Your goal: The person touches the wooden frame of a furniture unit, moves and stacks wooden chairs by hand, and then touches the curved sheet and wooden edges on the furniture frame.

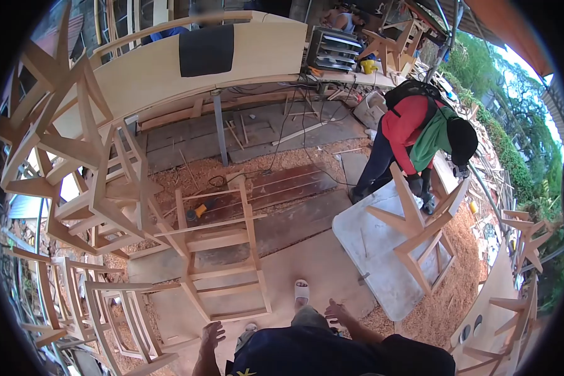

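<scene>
My left hand (213, 334) is low in the view, open and holding nothing, with its fingers spread. Just beyond it a bare wooden chair frame (224, 274) rests on the floor, apart from the fingers as far as I can see. My right hand (339, 313) is also open, palm turned inward, with nothing in it. Ahead of that hand is the near side of a white-topped table (357, 250). On this table a co-worker's gloved hand (427, 203) holds a tool I cannot make out against another wooden chair frame (413, 244).
A co-worker in a red top (402, 128) bends over the white table. Stacked chair frames (88, 156) rise at left. A yellow power tool (197, 212) lies behind the nearest frame. Sawdust (163, 178) and cords cover the floor; a long workbench (263, 50) stands behind.
</scene>
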{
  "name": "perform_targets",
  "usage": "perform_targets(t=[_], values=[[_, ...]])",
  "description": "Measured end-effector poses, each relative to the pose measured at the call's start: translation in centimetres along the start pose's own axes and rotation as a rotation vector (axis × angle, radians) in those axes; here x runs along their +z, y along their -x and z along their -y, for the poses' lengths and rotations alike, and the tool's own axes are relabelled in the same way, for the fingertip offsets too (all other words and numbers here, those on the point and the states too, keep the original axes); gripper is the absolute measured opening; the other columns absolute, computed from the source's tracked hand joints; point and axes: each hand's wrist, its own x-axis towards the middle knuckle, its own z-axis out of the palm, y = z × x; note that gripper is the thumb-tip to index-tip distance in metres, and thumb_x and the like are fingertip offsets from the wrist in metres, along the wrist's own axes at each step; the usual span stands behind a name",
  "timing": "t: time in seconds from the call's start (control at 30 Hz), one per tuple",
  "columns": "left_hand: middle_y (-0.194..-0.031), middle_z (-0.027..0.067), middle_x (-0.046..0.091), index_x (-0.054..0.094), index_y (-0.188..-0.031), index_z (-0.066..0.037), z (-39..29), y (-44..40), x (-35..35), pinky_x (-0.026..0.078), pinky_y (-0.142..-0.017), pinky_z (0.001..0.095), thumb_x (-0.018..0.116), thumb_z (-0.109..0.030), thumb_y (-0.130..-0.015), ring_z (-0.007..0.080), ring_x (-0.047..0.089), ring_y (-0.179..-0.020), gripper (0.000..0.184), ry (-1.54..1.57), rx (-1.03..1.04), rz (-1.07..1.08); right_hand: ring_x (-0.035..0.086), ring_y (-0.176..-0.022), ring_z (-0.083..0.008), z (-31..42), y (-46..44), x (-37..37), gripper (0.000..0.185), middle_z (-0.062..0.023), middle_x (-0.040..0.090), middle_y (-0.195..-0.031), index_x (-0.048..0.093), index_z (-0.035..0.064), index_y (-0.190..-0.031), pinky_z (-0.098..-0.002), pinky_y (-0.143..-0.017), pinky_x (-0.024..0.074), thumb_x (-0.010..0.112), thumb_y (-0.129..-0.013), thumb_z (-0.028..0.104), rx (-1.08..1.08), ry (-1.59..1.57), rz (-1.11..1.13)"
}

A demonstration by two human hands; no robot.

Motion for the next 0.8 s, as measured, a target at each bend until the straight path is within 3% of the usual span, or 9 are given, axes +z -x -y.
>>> perform_targets(t=[0.17, 0.27, 0.47, 0.57, 0.67, 0.77, 0.8], values=[[-0.129, 0.0214, 0.054, 0.052, -0.13, -0.002, -2.4, -0.3, 5.8, 0.051, -0.09, 0.0567, 0.066, -0.031, -0.09, 0.0421, 0.057, -0.114, 0.052, -0.043, -0.063, -0.106, 0.064, -0.09, -0.0225, 6.1, -3.3, -2.9, 0.06, -0.0084, 0.068, -0.099, 0.063, 0.0062, -0.108, -0.0417, -0.076, 0.0485, 0.054, -0.091, 0.063, -0.102, 0.068, 0.035], [-0.133, 0.0217, 0.055, 0.052, -0.134, -0.003, -2.9, -1.0, 8.7, 0.049, -0.092, 0.0561, 0.07, -0.036, -0.087, 0.0411, 0.057, -0.116, 0.061, -0.088, -0.167, -0.155, 0.062, -0.089, -0.0189, 9.5, -4.8, -4.9, 0.054, -0.006, 0.067, -0.097, 0.063, 0.0073, -0.106, -0.04, -0.075, 0.0481, 0.058, -0.091, 0.059, -0.124, 0.184, 0.086], [-0.126, 0.0155, 0.061, 0.059, -0.127, -0.006, -6.2, -0.5, 17.1, 0.05, -0.091, 0.0494, 0.067, -0.041, -0.088, 0.032, 0.06, -0.112, 0.053, -0.096, -0.045, -0.154, 0.062, -0.084, -0.0154, 16.1, -6.5, -10.0, 0.042, -0.0025, 0.066, -0.092, 0.061, 0.0086, -0.103, -0.0355, -0.07, 0.0478, 0.062, -0.092, 0.05, -0.197, 0.275, 0.19], [-0.127, 0.0141, 0.061, 0.06, -0.128, -0.007, -7.4, -1.1, 19.8, 0.049, -0.092, 0.0494, 0.068, -0.043, -0.088, 0.0317, 0.06, -0.112, 0.055, -0.066, -0.049, -0.145, 0.064, -0.084, -0.016, 19.4, -6.7, -10.7, 0.037, -0.003, 0.067, -0.087, 0.063, 0.0081, -0.1, -0.0343, -0.068, 0.0483, 0.063, -0.092, 0.044, -0.191, 0.295, 0.16], [-0.127, 0.0151, 0.061, 0.059, -0.129, -0.007, -8.6, -1.3, 20.7, 0.049, -0.092, 0.05, 0.067, -0.046, -0.088, 0.0324, 0.06, -0.113, 0.057, -0.049, -0.051, -0.15, 0.066, -0.082, -0.0159, 21.9, -9.5, -10.8, 0.036, -0.0044, 0.068, -0.086, 0.064, 0.0055, -0.095, -0.0324, -0.068, 0.0495, 0.064, -0.092, 0.041, -0.247, 0.299, 0.33], [-0.129, 0.017, 0.06, 0.056, -0.133, -0.006, -7.8, -0.9, 20.9, 0.048, -0.094, 0.0513, 0.066, -0.048, -0.089, 0.0335, 0.059, -0.115, 0.062, 0.02, -0.117, -0.214, 0.068, -0.078, -0.0154, 27.0, -9.9, -7.9, 0.036, -0.0065, 0.07, -0.085, 0.064, 0.0023, -0.093, -0.0298, -0.067, 0.0507, 0.062, -0.093, 0.038, -0.483, 0.73, 0.373], [-0.13, 0.0176, 0.059, 0.054, -0.134, -0.005, -7.2, -0.9, 20.5, 0.048, -0.094, 0.0519, 0.066, -0.048, -0.089, 0.0341, 0.059, -0.116, 0.063, 0.061, -0.143, -0.229, 0.068, -0.077, -0.0151, 28.8, -9.6, -6.6, 0.035, -0.0068, 0.07, -0.084, 0.064, 0.0018, -0.093, -0.029, -0.066, 0.0508, 0.062, -0.094, 0.036, -0.468, 0.741, 0.378]])
